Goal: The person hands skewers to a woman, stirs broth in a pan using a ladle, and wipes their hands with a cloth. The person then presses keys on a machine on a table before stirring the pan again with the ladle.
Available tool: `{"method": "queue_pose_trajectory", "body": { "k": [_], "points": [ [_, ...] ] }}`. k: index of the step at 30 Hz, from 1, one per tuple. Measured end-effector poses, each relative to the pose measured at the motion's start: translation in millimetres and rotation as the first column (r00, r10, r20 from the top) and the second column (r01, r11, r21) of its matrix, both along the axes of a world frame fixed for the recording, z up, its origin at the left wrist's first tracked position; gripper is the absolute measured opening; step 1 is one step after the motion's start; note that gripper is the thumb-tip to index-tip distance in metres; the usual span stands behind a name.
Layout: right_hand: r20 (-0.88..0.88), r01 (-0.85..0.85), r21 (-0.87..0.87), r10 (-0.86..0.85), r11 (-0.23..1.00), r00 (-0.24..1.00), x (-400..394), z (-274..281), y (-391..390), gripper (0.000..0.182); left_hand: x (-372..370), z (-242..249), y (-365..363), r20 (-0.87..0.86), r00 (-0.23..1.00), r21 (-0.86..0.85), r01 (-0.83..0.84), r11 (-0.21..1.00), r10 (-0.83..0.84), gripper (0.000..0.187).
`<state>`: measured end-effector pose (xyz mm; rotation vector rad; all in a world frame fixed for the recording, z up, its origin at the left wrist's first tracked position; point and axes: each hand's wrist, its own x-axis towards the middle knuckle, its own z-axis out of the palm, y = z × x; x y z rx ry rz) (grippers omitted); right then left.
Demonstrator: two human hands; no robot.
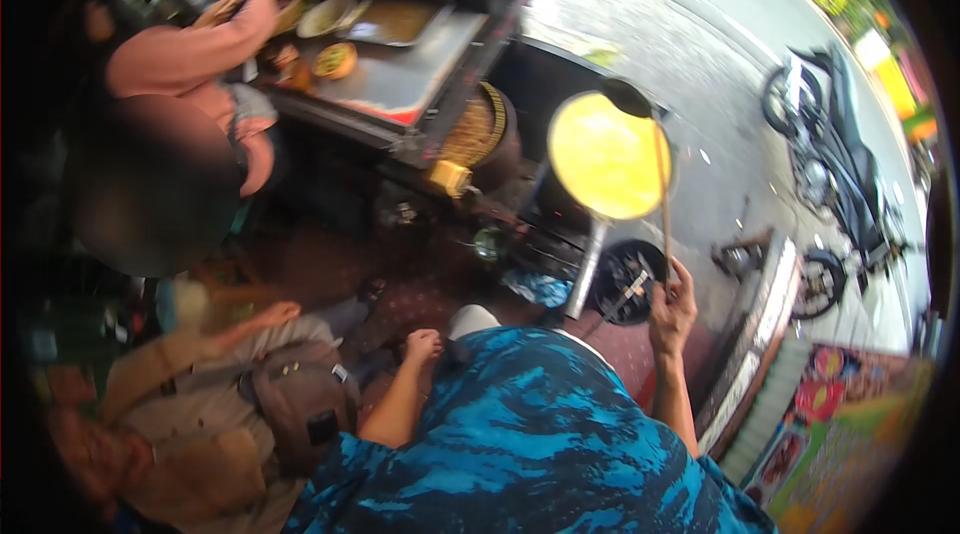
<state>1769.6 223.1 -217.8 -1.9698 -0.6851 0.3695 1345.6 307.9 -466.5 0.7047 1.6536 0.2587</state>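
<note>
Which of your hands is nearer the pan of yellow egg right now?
Right. The right hand holds a long stick whose tip reaches the pan. The left hand is lower left, well away from the pan.

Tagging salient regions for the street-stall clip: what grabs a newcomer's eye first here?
The bright yellow omelette filling a round pan right of centre, with a long-handled ladle at its top edge, held by the right hand. Next, the blue camouflage shirt filling the bottom, and the parked motorcycle at far right.
</note>
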Motion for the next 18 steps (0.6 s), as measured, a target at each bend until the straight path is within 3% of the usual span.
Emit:
{"method": "queue_pose_trajectory", "body": {
  "k": [7,18],
  "points": [
    [0.002,0.050,-0.011,-0.050,0.999,0.999,5,-6,-19,0.040,27,47,29,-0.116,0.972,0.011,0.205,0.979,-0.202,0.018],
    [-0.036,0.142,-0.018,-0.142,0.990,0.989,1,-2,-35,0.038,21,-6,49,0.019,0.980,-0.017,0.197,0.980,-0.197,0.013]
  ]
}}
